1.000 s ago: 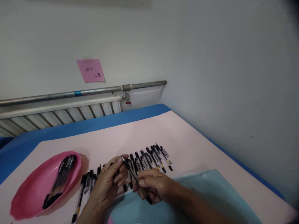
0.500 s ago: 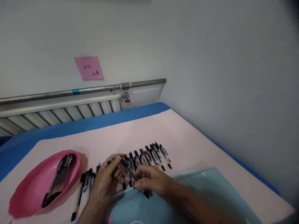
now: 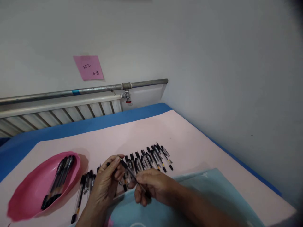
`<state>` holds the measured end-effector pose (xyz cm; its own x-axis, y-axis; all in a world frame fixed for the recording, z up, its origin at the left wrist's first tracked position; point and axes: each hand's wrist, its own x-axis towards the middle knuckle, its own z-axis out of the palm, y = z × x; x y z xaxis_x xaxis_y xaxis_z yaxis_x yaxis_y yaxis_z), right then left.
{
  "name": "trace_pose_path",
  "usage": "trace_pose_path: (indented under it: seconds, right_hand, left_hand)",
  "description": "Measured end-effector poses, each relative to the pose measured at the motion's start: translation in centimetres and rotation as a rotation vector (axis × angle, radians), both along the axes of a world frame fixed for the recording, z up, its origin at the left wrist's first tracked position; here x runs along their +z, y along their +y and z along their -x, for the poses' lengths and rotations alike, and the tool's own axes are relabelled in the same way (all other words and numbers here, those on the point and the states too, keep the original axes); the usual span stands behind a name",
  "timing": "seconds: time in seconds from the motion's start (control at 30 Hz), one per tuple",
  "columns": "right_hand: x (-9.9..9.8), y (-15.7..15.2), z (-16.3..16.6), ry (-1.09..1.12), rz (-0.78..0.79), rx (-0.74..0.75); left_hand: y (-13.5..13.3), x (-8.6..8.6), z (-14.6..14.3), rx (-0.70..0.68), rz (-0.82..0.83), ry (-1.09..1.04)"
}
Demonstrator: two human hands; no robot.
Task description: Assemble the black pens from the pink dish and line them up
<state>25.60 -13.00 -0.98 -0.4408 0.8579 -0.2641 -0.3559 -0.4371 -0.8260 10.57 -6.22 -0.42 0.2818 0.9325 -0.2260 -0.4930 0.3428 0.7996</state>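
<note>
My right hand (image 3: 153, 184) is closed round the barrel of a slim pen (image 3: 128, 170), held slantwise in front of me. The pen's black upper end reaches my left hand (image 3: 109, 176), whose thumb and forefinger pinch together at its tip. A small black piece (image 3: 108, 164), perhaps a cap, shows at the back of my left fingers; most of it is hidden. Just beyond both hands, a row of clear and black pens (image 3: 148, 159) lies on the pink sheet (image 3: 142, 132). More loose pens (image 3: 79, 198) lie to the left of my left wrist.
At the left a pink scalloped dish (image 3: 26, 195) holds several black-capped pens (image 3: 58, 183). Light blue cloth (image 3: 213, 189) covers the area under my right forearm. Behind the blue table edge (image 3: 99, 118) are a radiator (image 3: 68, 115) and a pipe (image 3: 99, 89); a wall (image 3: 224, 94) stands right.
My right fingers have shifted along the pen's barrel and curled further round its lower end, which is now mostly covered. My left hand has hardly moved. The view has tilted slightly.
</note>
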Motion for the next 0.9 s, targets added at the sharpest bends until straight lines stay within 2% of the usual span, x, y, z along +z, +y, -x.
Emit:
trace_pose_path:
  seconds: [0.13,0.2,0.37,0.43,0.57,0.63,0.7,0.77,0.83,0.9]
  right_hand:
    - [-0.16,-0.10,0.08,-0.231,-0.109,-0.201]
    - [-0.05,-0.13,0.17,-0.280,-0.128,-0.263]
    - [0.31,-0.11,0.22,-0.026,0.065,-0.025]
    - [0.26,-0.09,0.20,-0.066,0.051,-0.064]
    - [0.13,-0.10,0.38,-0.263,-0.107,-0.304]
    - [0.14,-0.10,0.49,-0.187,-0.081,-0.271]
    - [0.16,-0.10,0.53,-0.043,0.011,-0.141]
    - [0.09,-0.09,0.52,-0.001,0.056,-0.076]
    - [-0.05,-0.07,0.50,-0.094,0.008,-0.139]
    - [-0.15,-0.04,0.52,-0.233,-0.083,-0.277]
  left_hand:
    - [-0.08,-0.12,-0.05,0.015,-0.017,-0.003]
    - [-0.09,-0.20,-0.05,0.007,-0.021,0.008]
    - [-0.08,-0.02,0.04,0.000,-0.036,0.041]
    - [-0.05,0.04,0.05,-0.001,-0.043,0.046]
    - [0.00,-0.12,0.02,0.010,-0.050,0.037]
    - [-0.04,-0.20,0.03,0.002,-0.046,0.036]
    - [-0.11,-0.21,0.05,-0.005,-0.042,0.037]
    - [-0.15,-0.20,0.06,-0.002,-0.044,0.036]
    - [-0.11,-0.26,0.04,0.000,-0.049,0.031]
    - [-0.03,-0.38,-0.01,-0.005,-0.054,0.027]
